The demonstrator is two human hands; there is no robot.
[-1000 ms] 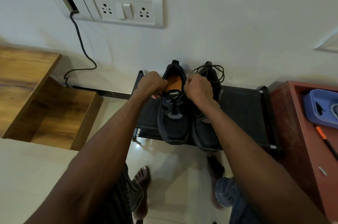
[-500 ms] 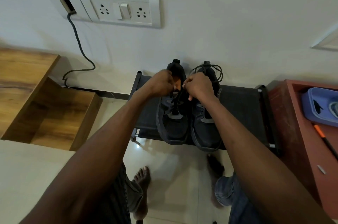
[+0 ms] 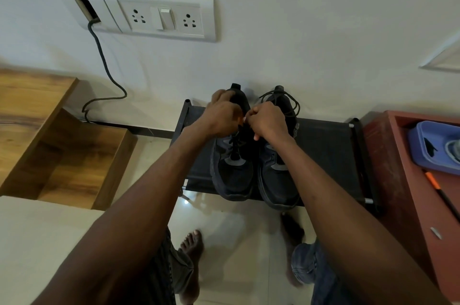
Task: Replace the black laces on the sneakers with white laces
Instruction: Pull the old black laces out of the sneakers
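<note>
Two black sneakers stand side by side on a black shoe rack (image 3: 331,152), toes toward me. The left sneaker (image 3: 234,175) has a black lace (image 3: 235,145) threaded up its front. My left hand (image 3: 220,115) and my right hand (image 3: 267,120) meet over its opening, both with curled fingers that pinch the upper part of that lace. The right sneaker (image 3: 277,180) has a loose black lace (image 3: 288,100) heaped in loops on its collar, behind my right hand. No white lace is in view.
A wooden stepped cabinet (image 3: 62,150) stands at the left. A red-brown shelf (image 3: 420,180) at the right holds a blue tray (image 3: 428,145) and an orange-tipped pen (image 3: 440,192). A socket panel (image 3: 159,15) with a dark cable (image 3: 104,73) is on the wall. My bare feet (image 3: 191,250) are on the tiled floor.
My hands have come together from either side of the left sneaker's opening to its middle, over the lace. The orange insole is now covered by them.
</note>
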